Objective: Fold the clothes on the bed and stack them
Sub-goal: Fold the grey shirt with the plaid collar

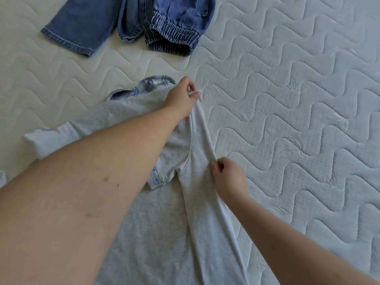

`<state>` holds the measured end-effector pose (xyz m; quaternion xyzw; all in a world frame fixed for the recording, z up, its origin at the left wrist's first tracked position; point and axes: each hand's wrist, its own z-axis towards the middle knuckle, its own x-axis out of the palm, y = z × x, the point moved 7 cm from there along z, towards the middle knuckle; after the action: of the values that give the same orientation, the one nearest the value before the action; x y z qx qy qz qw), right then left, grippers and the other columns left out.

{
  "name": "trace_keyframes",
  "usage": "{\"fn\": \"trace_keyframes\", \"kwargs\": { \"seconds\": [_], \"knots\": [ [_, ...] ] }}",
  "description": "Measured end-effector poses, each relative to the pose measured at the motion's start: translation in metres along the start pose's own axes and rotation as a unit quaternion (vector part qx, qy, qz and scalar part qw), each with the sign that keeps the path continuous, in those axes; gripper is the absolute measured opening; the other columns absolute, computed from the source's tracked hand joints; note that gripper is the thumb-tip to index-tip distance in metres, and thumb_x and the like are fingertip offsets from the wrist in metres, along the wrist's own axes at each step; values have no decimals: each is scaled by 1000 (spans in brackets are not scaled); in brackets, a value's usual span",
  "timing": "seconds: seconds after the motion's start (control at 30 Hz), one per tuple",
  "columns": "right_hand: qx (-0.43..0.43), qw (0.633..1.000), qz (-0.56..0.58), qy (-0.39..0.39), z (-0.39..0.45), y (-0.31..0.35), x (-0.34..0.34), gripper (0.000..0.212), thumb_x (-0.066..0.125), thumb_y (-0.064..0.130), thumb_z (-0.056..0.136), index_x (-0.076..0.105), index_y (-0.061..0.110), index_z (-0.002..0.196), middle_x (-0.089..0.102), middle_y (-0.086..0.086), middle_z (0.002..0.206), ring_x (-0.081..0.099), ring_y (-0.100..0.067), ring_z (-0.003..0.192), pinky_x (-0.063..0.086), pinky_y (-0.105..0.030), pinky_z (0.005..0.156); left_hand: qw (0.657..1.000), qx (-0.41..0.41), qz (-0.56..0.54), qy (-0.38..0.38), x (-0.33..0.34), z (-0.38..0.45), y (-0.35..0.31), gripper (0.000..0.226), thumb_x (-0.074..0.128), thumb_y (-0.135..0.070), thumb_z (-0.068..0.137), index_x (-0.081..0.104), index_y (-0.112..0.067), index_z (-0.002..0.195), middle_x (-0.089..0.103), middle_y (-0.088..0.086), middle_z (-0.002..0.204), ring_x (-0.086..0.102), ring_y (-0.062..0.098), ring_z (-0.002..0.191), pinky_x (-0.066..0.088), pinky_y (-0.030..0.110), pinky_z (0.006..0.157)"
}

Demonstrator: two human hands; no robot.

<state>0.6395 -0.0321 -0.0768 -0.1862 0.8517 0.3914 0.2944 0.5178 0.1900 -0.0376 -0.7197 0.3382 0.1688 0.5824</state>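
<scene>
Both hands pinch the right-hand edge of a light grey garment: the left hand (181, 97), reaching across from the left, nips the far end of that edge between thumb and fingertips near the neckline, while the right hand (228, 175) pinches the same edge lower down, about level with the underarm. Between the two grips the cloth is raised into a taut ridge, apparently a sleeve or side panel being drawn inward over the body.

Largest in view is the quilted mattress (298, 99), bare of sheets, with a wavy stitched pattern. On it, near the person, the grey garment (144, 233) lies spread flat, its other sleeve stretched out to the left. A checked blue fabric (148, 86) shows at its neck opening, and a bit of pale denim hem (156, 182) peeks out beside the left forearm; what these belong to I cannot tell. Well apart, at the far edge, a pair of blue denim trousers (127, 23) with an elastic waistband lies crumpled and unfolded.

By my judgement the task is early: this looks like the first fold of the grey piece, no finished stack is visible, and the trousers remain untouched.
</scene>
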Motion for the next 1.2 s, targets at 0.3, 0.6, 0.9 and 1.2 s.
{"fn": "trace_keyframes", "kwargs": {
  "seconds": [0.3, 0.6, 0.9, 1.2],
  "knots": [
    [0, 999, 10, -35, -3, 0, -1, 21, 54, 40, 94, 60, 25, 107, 61, 8, 98, 57, -15, 93, 49, -38, 84, 980, -57, 16, 187, 14, 2, 26, 82, 77, -15, 81, 30, -29, 147, 48, 0, 142, 48, 17, 122, 41, 29, 99],
    [27, 996, 66, -52, 0, -8, -6, 18, 54, 39, 95, 65, 25, 95, 63, 9, 91, 58, -15, 91, 50, -42, 87, 996, -5, -63, 58, 9, 8, 6, 53, 65, -13, 91, 43, -23, 138, 59, 3, 128, 57, 12, 106, 44, 20, 94],
    [-56, 990, 77, -106, -24, -24, -10, 25, 61, 31, 92, 58, 28, 117, 52, 14, 103, 55, -12, 96, 47, -35, 90, 974, 51, 221, 1, -4, -29, 31, 65, 65, -36, 89, 34, -25, 146, 45, 4, 143, 45, 25, 128, 40, 42, 102],
    [-319, 925, -203, -26, -98, -24, 27, 57, 65, 21, 88, 49, 14, 143, 48, -3, 146, 41, -25, 138, 31, -41, 112, 917, 200, 338, 75, 43, -156, 44, 73, 52, -33, 96, 13, -20, 156, 6, 4, 164, 3, 19, 151, 10, 35, 120]
  ]
}}
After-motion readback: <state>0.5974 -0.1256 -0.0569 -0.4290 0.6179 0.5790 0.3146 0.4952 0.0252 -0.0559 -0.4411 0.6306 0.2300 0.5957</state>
